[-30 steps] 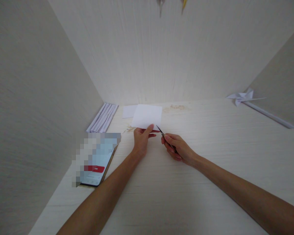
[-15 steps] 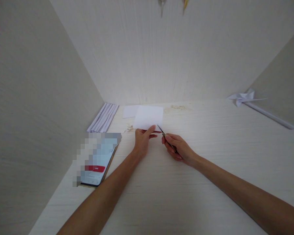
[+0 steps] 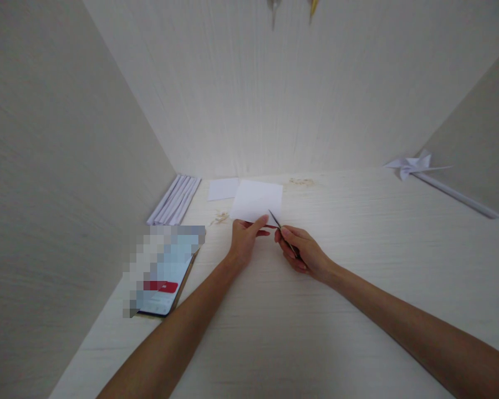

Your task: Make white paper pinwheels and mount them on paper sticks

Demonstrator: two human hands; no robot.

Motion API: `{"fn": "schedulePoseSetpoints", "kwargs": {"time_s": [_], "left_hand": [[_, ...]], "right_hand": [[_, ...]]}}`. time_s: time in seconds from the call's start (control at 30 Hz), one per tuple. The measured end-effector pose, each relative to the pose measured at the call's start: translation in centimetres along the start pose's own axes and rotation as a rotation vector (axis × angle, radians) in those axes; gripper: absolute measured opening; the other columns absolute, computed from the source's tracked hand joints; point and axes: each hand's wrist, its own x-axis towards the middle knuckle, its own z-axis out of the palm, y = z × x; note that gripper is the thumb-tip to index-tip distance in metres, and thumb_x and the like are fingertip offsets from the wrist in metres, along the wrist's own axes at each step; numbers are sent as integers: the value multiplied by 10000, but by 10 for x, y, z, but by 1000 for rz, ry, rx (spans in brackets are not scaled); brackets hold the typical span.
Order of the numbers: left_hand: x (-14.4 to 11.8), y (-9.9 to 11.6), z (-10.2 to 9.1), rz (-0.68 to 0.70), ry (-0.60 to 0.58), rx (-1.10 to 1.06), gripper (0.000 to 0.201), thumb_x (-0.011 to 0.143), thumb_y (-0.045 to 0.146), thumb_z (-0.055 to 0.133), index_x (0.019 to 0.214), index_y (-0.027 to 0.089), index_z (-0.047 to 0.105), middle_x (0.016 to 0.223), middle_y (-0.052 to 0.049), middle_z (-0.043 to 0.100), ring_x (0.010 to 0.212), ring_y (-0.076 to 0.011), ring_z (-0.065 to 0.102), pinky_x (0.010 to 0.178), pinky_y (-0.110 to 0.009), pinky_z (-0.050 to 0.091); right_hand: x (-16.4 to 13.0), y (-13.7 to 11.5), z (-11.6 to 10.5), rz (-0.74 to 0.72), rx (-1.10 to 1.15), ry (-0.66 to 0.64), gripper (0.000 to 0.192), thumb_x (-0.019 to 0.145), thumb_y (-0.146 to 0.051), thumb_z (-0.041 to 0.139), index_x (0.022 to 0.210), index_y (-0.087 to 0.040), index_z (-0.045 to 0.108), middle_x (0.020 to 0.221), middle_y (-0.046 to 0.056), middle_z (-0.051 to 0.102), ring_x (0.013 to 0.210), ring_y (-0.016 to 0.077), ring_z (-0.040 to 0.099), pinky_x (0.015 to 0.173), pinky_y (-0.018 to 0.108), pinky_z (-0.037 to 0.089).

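My left hand [image 3: 246, 239] is closed on the near edge of a white sheet of paper [image 3: 256, 199], thumb on top and fingers beneath. My right hand [image 3: 300, 249] grips a pair of scissors [image 3: 278, 223] by the handles, which its fingers mostly hide. The dark blade lies over the paper's near right corner, pointing up and left. Whether the blades are parted is too small to tell. Behind the held sheet, another white piece of paper [image 3: 222, 189] lies flat on the table, its right side partly covered.
Several rolled paper sticks [image 3: 174, 199] lie at the left wall. Nearer stands a phone [image 3: 166, 271], partly pixelated, beside my left forearm. At the right wall lies a paper pinwheel [image 3: 416, 165] on a paper stick [image 3: 457, 195]. Walls enclose the white table [image 3: 378, 238] at back and sides.
The held paper has shifted slightly to the right and turned a little, together with my left hand. More of the paper behind shows. My right hand and the scissors stay nearly in place.
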Motion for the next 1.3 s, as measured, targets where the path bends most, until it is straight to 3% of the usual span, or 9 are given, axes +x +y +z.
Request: {"fn": "schedulePoseSetpoints", "kwargs": {"time_s": [0.53, 0.63, 0.77, 0.93, 1.1, 1.3], "left_hand": [[1, 1, 0, -53, -6, -64, 190, 479, 205, 706, 603, 106, 602, 573, 7, 598, 482, -97, 563, 433, -201, 438], [3, 3, 0, -62, 36, -146, 184, 481, 210, 701, 591, 120, 585, 565, 19, 589, 477, -84, 547, 458, -208, 452], [4, 5, -1, -34, 116, -271, 219, 524, 224, 676, 722, 164, 603, 676, 32, 623, 549, -81, 565, 500, -209, 469], [5, 4, 0, 3, 208, -276, 271, 502, 160, 688, 761, 172, 608, 755, 23, 640, 637, -95, 580, 553, -212, 474], [6, 2, -1, 18, 218, -248, 255, 503, 166, 698, 740, 168, 603, 727, 2, 647, 665, -120, 587, 626, -259, 481], [5, 2, -1, 21, 214, -205, 236, 498, 170, 701, 712, 168, 603, 699, 3, 647, 626, -117, 582, 602, -252, 471]], "right_hand": [[0, -1, 2, -7, -21, 35, 225, 744, -383, 460, 658, -175, 447, 351, -117, 327, 200, 15, 203, 196, 128, 141], [0, -1, 1, 2, -38, 32, 224, 750, -379, 448, 655, -176, 446, 352, -116, 324, 200, 15, 199, 195, 130, 138], [0, -1, 0, 24, -65, 4, 221, 761, -372, 435, 658, -177, 445, 357, -114, 331, 198, 14, 197, 195, 130, 134], [0, -1, 0, 40, -78, -4, 210, 774, -349, 415, 657, -177, 444, 353, -112, 335, 199, 16, 203, 195, 126, 134], [0, -2, 1, 36, -64, 5, 211, 781, -341, 405, 660, -174, 451, 360, -111, 331, 202, 16, 198, 194, 129, 141], [-1, -2, 1, 45, -64, 2, 205, 778, -339, 413, 667, -172, 457, 356, -109, 336, 202, 19, 204, 198, 130, 137]]}}
